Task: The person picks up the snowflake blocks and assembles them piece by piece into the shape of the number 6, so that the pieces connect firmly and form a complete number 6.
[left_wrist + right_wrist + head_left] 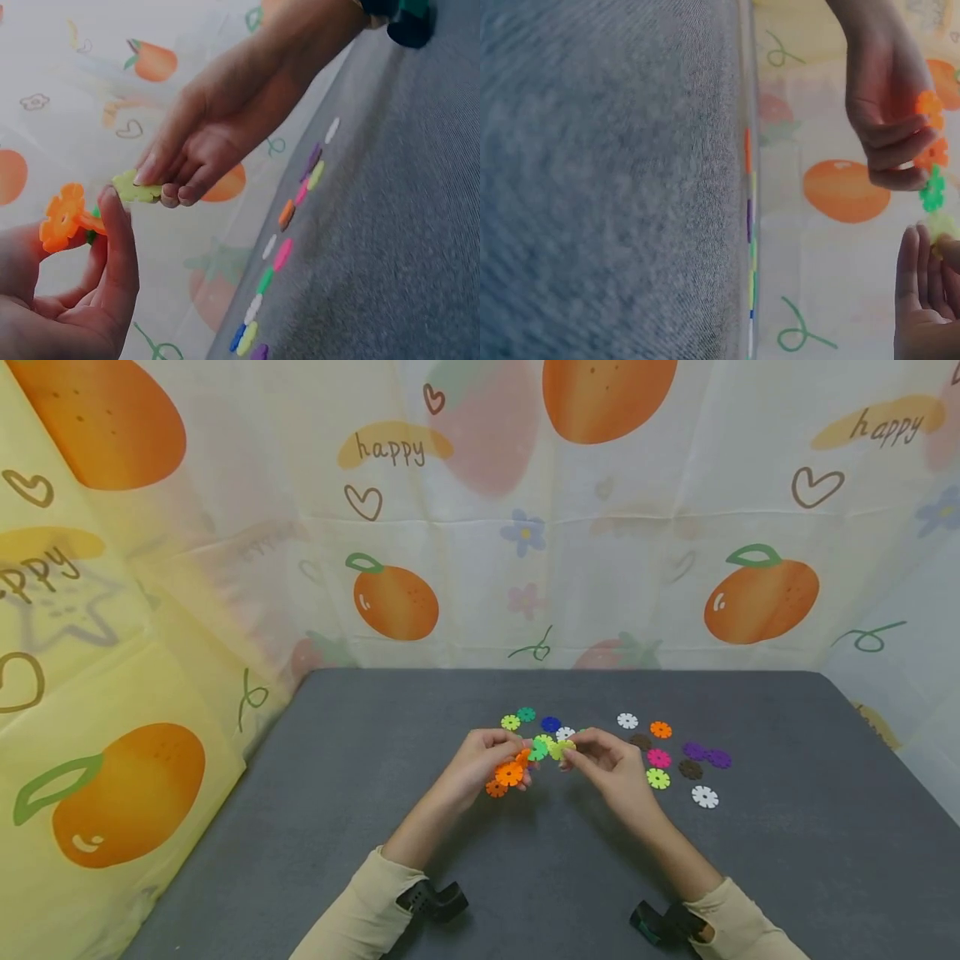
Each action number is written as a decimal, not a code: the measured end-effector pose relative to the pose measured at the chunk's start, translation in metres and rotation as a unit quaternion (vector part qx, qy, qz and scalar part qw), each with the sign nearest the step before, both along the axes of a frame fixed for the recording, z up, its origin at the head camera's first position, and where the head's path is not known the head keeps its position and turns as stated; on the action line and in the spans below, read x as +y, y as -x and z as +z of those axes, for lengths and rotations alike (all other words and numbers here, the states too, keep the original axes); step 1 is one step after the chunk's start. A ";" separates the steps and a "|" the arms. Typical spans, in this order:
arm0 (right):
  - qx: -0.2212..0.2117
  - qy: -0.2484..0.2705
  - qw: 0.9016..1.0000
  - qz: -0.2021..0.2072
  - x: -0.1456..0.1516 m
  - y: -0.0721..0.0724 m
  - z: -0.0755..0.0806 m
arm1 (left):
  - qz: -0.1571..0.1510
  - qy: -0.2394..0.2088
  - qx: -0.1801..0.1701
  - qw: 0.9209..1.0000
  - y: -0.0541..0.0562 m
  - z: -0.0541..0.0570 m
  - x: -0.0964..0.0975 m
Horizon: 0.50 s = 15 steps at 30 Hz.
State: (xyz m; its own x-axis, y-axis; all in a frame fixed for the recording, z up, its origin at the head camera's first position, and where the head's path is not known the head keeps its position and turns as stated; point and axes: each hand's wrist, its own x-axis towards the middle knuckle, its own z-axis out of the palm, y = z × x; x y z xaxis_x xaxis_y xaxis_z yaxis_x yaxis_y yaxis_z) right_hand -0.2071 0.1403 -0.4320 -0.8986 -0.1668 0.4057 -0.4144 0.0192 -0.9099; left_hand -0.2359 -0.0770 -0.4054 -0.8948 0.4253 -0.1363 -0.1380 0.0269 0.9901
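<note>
My left hand (483, 762) pinches a small chain of notched plastic snowflake discs above the table. In it are an orange disc (508, 774) and a green disc (538, 749). Thumb and fingers of my right hand (611, 764) pinch a yellow-green disc (136, 187) at the chain's right end. Seen from the right wrist, the green disc (933, 189) stands between orange discs (931, 154) and the yellow-green one (942, 225). Fingers hide part of the joints. Whether the lower orange disc (496, 788) belongs to the chain, I cannot tell.
Loose discs lie on the grey table (337, 827): a pink disc (659, 758), purple discs (718, 759), a white disc (705, 797) and several others right of the hands. Beyond them are a blue disc (551, 724) and a green one (526, 714). A printed curtain (465, 543) hangs behind.
</note>
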 end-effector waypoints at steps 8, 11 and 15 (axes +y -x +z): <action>0.000 0.005 1.000 0.009 0.000 -0.002 0.002 | 0.006 -0.006 -0.005 1.000 -0.003 0.007 0.001; 0.010 0.005 1.000 0.013 -0.001 -0.003 0.002 | 0.004 0.005 -0.007 1.000 -0.003 0.007 0.002; 0.025 -0.012 1.000 0.015 -0.001 -0.004 0.002 | -0.003 0.015 -0.001 1.000 -0.003 0.005 0.001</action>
State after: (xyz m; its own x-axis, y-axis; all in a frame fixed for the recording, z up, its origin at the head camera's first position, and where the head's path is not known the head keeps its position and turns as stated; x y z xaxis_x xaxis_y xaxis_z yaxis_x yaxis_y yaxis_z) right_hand -0.2036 0.1390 -0.4299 -0.8721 -0.2031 0.4451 -0.4594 0.0273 -0.8878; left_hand -0.2327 -0.0756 -0.4006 -0.8922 0.4257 -0.1508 -0.1397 0.0575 0.9885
